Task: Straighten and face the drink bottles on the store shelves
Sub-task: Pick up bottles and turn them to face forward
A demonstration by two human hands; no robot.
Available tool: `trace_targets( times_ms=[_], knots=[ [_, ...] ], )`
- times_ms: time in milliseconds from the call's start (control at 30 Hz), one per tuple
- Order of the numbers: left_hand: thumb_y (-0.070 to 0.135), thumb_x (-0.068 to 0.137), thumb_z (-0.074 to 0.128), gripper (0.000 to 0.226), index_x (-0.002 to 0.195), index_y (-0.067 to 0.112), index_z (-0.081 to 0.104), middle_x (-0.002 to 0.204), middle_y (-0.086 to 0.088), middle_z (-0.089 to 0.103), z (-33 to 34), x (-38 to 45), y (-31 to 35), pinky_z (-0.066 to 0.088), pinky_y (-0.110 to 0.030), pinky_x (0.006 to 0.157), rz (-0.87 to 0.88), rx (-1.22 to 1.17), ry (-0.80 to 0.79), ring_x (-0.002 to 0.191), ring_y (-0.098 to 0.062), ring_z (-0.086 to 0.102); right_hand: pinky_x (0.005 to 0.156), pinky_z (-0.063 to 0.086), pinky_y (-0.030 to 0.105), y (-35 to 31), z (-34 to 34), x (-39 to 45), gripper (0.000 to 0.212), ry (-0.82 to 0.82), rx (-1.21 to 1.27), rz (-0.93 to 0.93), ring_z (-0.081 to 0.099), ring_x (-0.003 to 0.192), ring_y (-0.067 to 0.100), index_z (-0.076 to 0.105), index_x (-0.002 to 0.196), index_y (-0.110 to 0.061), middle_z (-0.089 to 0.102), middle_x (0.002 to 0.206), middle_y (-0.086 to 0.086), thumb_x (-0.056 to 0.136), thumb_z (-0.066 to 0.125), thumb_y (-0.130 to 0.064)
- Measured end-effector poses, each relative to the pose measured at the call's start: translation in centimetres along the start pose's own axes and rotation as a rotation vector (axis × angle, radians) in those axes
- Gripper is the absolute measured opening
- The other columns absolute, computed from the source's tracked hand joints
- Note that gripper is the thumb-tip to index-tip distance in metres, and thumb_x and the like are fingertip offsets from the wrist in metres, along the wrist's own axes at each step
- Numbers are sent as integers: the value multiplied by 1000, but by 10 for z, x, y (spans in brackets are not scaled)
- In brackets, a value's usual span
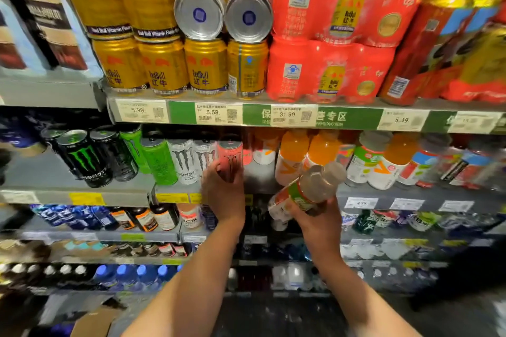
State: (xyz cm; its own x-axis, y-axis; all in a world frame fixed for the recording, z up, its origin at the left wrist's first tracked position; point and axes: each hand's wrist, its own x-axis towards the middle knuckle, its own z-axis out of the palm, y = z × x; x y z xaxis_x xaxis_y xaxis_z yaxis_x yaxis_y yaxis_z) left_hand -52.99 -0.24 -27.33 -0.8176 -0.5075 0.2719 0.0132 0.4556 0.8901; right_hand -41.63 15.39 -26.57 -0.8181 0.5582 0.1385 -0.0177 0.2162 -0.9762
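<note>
Head view: the right hand (312, 216) has its fingers curled around a clear bottle (306, 191), tilted, cap up-right, before the shelf (262, 175). The left hand (223, 191) fingers curl on a pink can (231, 156) standing upright on that shelf.

Top shelf: two gold Red Bull cans lying on their sides (224, 9), bases outward, and four upright gold Red Bull cans (186, 65) in the front row beneath them. Middle shelf – two black Monster cans (93, 157), two green ones (152, 156), two white ones (191, 159), one pink can (231, 157). One clear-capped bottle (306, 189) is held off the shelf. Four white price tags (273, 115) read clearly on the green strip – others blur.
</note>
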Motion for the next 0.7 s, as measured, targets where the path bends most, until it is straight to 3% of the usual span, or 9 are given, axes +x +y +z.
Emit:
trace_targets(
  times_ms=[100, 200, 267, 433, 533, 600, 700],
  knots=[
    [25, 74, 85, 46, 111, 7, 65, 106, -14, 67, 0, 0, 1, 48, -48, 88, 7, -15, -18, 102, -35, 60, 82, 52, 19, -1, -8, 6, 60, 39, 2, -1, 67, 96, -1, 57, 117, -31, 71, 106, -14, 68, 92, -25],
    [27, 77, 84, 44, 112, 7, 65, 100, -15, 62, -2, -5, 1, 47, -46, 83, 33, -27, -11, 98, -35, 58, 73, 49, 6, -4, -20, 17, 56, 58, 9, -64, 67, 88, -9, 59, 102, -47, 71, 95, -28, 70, 90, -14],
    [30, 74, 84, 49, 113, 11, 61, 99, -9, 57, -3, -10, 3, 47, -43, 80, -28, -94, -9, 95, -32, 56, 72, 47, 5, -2, -32, 25, 54, 58, 25, -67, 67, 88, -7, 59, 106, -41, 71, 95, -28, 70, 90, -14],
    [43, 72, 82, 54, 110, 16, 53, 95, -2, 52, 14, -53, 28, 49, -46, 82, 32, -120, 45, 87, -25, 55, 85, 55, 27, 11, -74, 45, 60, 18, 108, -19, 69, 103, 10, 58, 124, -15, 72, 113, -1, 73, 89, -20],
    [55, 72, 74, 51, 106, 22, 57, 92, 4, 52, 33, -87, 53, 47, -35, 77, 83, -140, 35, 82, -17, 52, 83, 53, 15, 15, -101, 56, 71, 2, 159, 21, 67, 106, 4, 55, 126, -22, 69, 117, -7, 66, 90, -33],
    [52, 73, 75, 42, 102, 26, 58, 91, 6, 55, 53, -119, 75, 49, -35, 79, 114, -152, -10, 82, -17, 56, 81, 51, 12, 22, -128, 67, 75, 7, 165, 38, 67, 101, -1, 55, 124, -22, 70, 114, -7, 58, 88, -35],
    [34, 76, 85, 39, 104, 31, 59, 93, 2, 63, 82, -157, 107, 52, -30, 82, 114, -211, -126, 83, -13, 62, 89, 56, 35, 37, -169, 85, 72, -16, 142, 40, 69, 102, 13, 56, 125, -15, 72, 113, 3, 63, 92, -16]
  ],
)
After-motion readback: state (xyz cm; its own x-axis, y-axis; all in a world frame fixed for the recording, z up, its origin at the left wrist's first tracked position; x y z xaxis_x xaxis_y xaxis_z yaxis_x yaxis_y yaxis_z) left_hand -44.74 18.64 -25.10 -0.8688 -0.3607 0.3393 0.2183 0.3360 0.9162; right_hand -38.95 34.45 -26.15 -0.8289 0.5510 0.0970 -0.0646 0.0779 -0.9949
